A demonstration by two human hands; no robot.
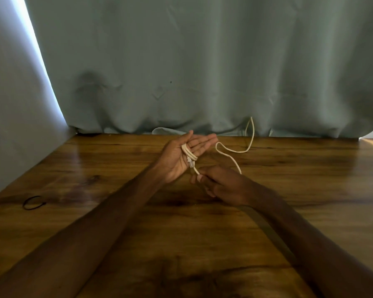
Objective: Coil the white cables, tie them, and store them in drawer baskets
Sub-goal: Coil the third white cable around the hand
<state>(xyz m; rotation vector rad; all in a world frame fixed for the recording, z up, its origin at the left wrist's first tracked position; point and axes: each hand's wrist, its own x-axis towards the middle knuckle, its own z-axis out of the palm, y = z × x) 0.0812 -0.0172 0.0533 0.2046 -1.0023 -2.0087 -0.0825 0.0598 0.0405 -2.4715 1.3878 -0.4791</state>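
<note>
2 or 3 turns of white cable (187, 152) sit wound across the left hand (177, 161), held palm up with fingers (205, 141) straight, while the right hand (223, 183), just nearer, pinches the strand below the palm. Remaining slack runs right and far toward the curtain (202, 61); a black elastic band (33, 202) lies near left on the wooden table (95, 168).

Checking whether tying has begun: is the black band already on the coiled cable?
No, the black band lies on the table, apart from the white cable wound around the left hand.
</note>
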